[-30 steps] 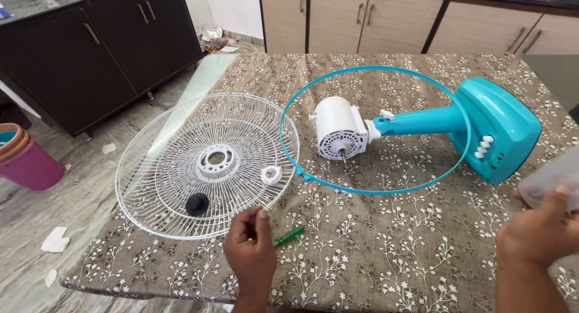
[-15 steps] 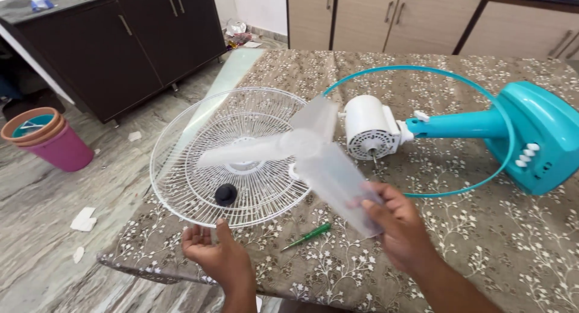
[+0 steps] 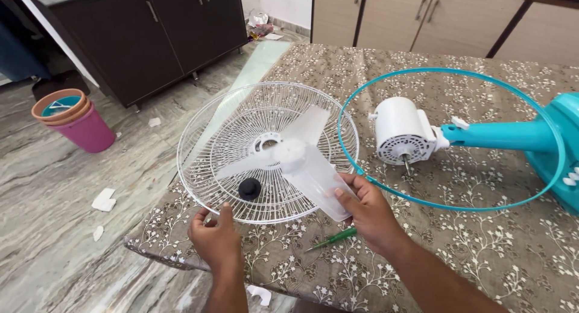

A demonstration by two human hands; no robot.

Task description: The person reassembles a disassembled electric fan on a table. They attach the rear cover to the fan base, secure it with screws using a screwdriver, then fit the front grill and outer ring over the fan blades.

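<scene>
left hand (image 3: 216, 236): at the near edge of the table, thumb and fingers pinching the near rim of the white wire guard.
right hand (image 3: 369, 211): fingers wrapped round one blade of the clear fan blade, gripping it firmly.
screwdriver (image 3: 332, 239): green, lying on the cloth between the two wrists, just below the right hand.
fan blade (image 3: 294, 155): clear plastic, three blades, held over the guard, its hub above the guard's middle.
guard (image 3: 229, 123): white wire, flat on the table's left corner, partly overhanging the edge.
black cap (image 3: 249, 188): resting on the guard, near the left hand.
blue ring (image 3: 446, 206): lies beside the guard, around the white motor (image 3: 403, 131).
table (image 3: 482, 246): covered with a brown flowered cloth.
</scene>
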